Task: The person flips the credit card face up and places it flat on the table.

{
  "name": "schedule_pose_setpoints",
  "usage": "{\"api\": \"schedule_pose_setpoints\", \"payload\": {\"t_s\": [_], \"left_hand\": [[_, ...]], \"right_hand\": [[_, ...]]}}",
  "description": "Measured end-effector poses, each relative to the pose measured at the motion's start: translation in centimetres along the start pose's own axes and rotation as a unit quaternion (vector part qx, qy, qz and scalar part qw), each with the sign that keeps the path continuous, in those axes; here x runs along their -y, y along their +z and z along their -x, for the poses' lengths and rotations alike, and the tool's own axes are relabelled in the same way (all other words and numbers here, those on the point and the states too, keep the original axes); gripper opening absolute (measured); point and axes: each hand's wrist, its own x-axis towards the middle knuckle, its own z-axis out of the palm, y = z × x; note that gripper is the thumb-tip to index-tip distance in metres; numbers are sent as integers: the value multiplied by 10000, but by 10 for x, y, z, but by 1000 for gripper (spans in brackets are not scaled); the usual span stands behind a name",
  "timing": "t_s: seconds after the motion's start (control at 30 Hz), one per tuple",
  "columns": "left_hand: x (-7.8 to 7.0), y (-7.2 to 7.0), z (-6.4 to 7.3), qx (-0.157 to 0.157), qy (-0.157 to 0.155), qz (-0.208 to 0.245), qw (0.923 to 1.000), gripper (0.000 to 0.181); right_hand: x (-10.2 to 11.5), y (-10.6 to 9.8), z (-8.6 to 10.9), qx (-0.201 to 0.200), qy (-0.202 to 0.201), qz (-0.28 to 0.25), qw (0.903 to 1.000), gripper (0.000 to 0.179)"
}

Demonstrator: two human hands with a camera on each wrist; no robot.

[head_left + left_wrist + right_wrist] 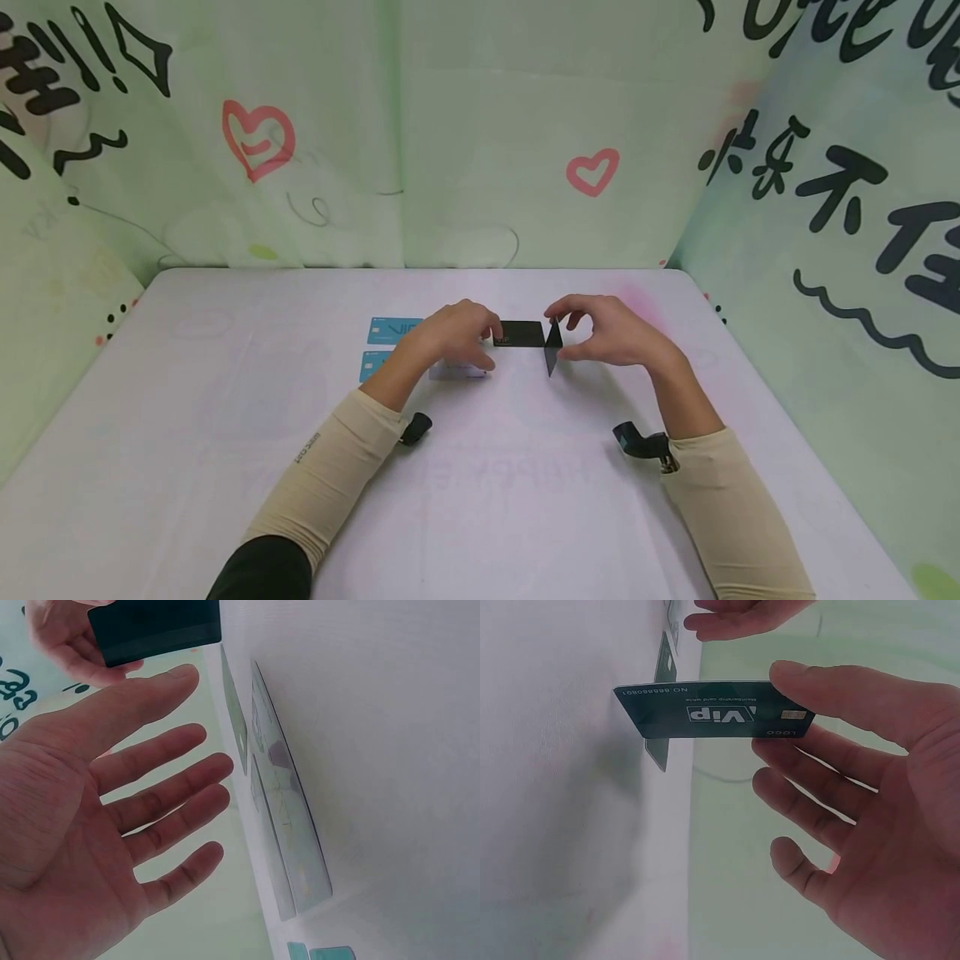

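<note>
My right hand (611,332) pinches a black VIP membership card (697,711) by one end between thumb and fingers. The card stands nearly on edge above the table, its printed face turned to the right wrist camera. Behind it lies another black card (517,334), flat on the cloth and partly hidden in the right wrist view. My left hand (112,787) is empty, its fingers spread and relaxed. It hovers over the left end of the flat black card and above pale cards (289,817), which it partly covers in the head view.
Two blue cards (393,330) lie one above the other left of my left hand, the nearer one partly covered by my forearm. A white cloth (510,500) covers the table. Green printed curtains (480,167) rise along its back and sides.
</note>
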Motion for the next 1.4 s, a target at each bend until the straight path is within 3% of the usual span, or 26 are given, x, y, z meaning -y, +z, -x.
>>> {"api": "schedule_pose_setpoints", "payload": {"t_s": [0.63, 1.07, 1.4], "left_hand": [[1, -2, 2, 27, -71, 323, 9995, 51], [5, -2, 0, 77, 168, 595, 9981, 51], [7, -2, -1, 139, 303, 962, 9948, 51]], "right_hand": [[1, 13, -6, 266, 93, 35, 9996, 55], [0, 24, -10, 643, 282, -102, 9975, 52], [1, 26, -11, 666, 217, -205, 9973, 54]]}}
